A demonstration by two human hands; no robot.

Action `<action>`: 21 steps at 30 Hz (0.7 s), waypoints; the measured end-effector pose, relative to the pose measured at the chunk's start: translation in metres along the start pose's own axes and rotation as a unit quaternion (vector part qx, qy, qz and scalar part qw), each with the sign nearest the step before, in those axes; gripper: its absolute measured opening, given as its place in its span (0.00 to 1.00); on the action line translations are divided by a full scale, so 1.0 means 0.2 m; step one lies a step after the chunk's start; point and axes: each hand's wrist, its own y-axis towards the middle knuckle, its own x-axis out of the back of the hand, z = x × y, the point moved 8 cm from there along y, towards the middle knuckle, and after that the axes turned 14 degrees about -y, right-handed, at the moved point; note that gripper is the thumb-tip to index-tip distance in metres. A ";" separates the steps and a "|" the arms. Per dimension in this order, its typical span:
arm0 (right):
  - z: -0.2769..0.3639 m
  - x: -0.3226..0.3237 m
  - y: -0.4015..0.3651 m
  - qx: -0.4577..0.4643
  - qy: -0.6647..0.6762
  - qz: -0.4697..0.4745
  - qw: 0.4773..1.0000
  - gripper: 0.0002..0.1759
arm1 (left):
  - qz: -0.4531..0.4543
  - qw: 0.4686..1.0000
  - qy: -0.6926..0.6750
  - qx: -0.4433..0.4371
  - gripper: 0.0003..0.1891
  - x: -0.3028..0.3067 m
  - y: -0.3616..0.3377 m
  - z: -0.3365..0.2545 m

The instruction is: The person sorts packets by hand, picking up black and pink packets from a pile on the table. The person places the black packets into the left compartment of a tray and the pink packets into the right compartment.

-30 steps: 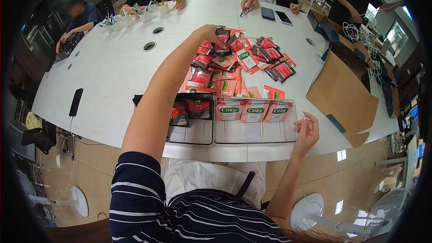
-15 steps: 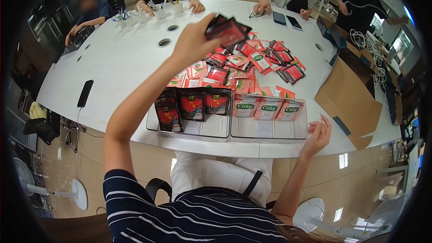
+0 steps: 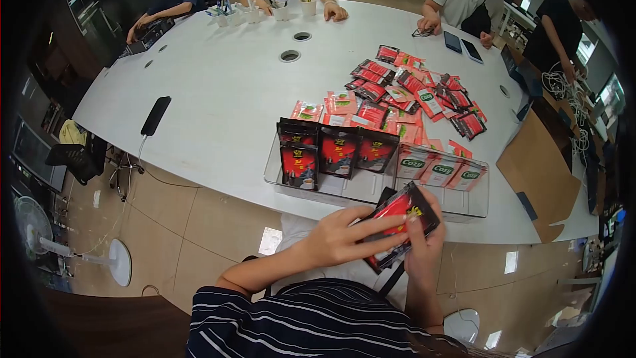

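Observation:
Both my left hand (image 3: 341,237) and my right hand (image 3: 427,242) grip a small stack of black-and-red coffee packets (image 3: 424,200) in front of my lap, close to the table edge. My left fingers lie across the stack; my right hand wraps its far side, thumb on top. Just beyond is a clear plastic bin (image 3: 291,189) where several upright coffee packets (image 3: 338,151) stand along the back. Joined on its right, another clear bin (image 3: 472,211) holds pink Cozy tea packets (image 3: 440,171) in a row. Behind both bins spreads a mixed pile of packets (image 3: 397,96).
A white table (image 3: 218,86) carries a black phone (image 3: 156,116) with a cable at left. Cups of pens (image 3: 281,10) stand at the back. Two phones (image 3: 462,46) lie near a person in white. At right are an opened cardboard box (image 3: 540,172) and tangled white cables.
My left hand has come back from over the pile with the coffee packets, down to my lap. My right hand has moved left and now grips them too. The view has shifted left.

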 end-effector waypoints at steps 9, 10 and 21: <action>0.08 0.01 0.03 0.061 -0.011 -0.071 0.996 0.18 | -0.167 0.787 -0.548 0.230 0.48 -0.05 -0.18 0.18; 0.09 -0.02 0.04 0.063 -0.034 -0.061 0.996 0.18 | -0.164 0.728 -0.611 0.264 0.49 -0.07 -0.20 0.18; 0.22 -0.10 0.05 0.255 -0.224 -0.121 0.933 0.09 | -0.219 0.635 -0.665 0.327 0.33 -0.18 -0.40 0.18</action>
